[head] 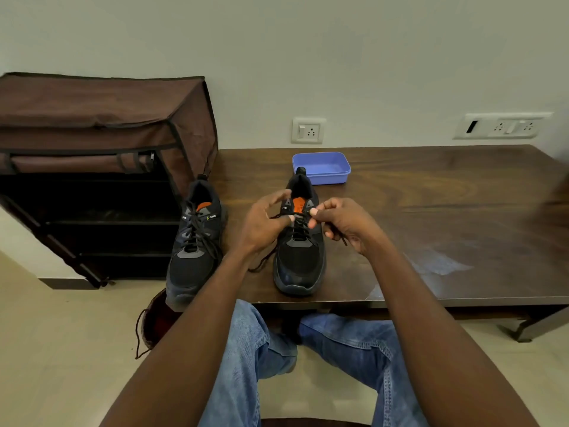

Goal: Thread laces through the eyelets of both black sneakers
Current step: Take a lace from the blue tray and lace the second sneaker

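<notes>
Fingers of my left hand (264,224) and right hand (341,221) pinch the lace (288,214) above the right sneaker (300,251) on the table (431,211).

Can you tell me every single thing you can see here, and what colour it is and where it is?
sneakers: 2, black with orange inside; left one at the table's left edge, right one between the hands
lace: 1, black, pinched by both hands over the right sneaker
box: 1, blue, on the table behind the right sneaker
table: 1, dark brown wood
shoe rack: 1, brown fabric, left of the table
wall sockets: 2, white; one, another
jeans: blue, bottom
left hand: pinches the lace
right hand: pinches the lace
</notes>
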Demonstrator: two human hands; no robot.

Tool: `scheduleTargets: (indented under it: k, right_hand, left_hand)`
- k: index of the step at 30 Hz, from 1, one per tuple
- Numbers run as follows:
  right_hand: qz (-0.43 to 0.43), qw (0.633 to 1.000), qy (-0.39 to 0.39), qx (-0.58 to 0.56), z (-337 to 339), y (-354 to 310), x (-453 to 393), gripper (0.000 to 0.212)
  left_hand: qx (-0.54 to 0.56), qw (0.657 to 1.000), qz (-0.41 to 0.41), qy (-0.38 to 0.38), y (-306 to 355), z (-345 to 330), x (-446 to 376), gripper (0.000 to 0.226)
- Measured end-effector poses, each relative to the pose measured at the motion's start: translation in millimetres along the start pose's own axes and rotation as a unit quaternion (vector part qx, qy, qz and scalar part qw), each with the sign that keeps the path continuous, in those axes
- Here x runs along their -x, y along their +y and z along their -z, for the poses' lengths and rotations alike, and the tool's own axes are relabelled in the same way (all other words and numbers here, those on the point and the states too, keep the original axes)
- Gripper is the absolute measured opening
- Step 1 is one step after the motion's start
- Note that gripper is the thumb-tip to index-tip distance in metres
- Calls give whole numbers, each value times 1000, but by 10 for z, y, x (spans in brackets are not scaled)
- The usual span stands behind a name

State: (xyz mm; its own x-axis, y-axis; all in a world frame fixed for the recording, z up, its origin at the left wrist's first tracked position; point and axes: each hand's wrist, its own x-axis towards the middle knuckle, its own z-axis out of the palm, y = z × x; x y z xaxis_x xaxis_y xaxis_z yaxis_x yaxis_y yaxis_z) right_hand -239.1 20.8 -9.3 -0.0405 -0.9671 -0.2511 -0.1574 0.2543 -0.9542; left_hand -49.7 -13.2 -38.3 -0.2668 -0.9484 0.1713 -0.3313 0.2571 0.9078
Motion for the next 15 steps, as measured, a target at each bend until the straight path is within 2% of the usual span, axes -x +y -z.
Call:
scheduleTargets:
  k: [2,5,7,8,10,12,15]
  right_hand:
    - [6,1000,-18,18,-59,10,-9,16]
    - [19,1000,-4,9,-48,14,-21,15]
    - [24,1000,7,2,-10,15,-34,13]
    - [24,1000,7,-3,7,13,-41,10]
    - [24,1000,0,-18,35,1,-47,6]
    - [23,999,-6,-43,50,-6,-54,12]
    - [30,999,25,-27,43,13,-61,8]
  left_hand:
    - [52,997,-14,-59,5,-39,31,45]
    - [44,996,-17,-78,-3,-48,36,22]
    - [27,998,-10,-56,11,-55,28,8]
    - [41,998,0,-38,18,-52,18,8]
    - [125,991,38,-7,23,-30,-21,14]
    - [194,978,71,13,38,-1,-36,14]
    - [171,977,106,71,74,2,-32,13]
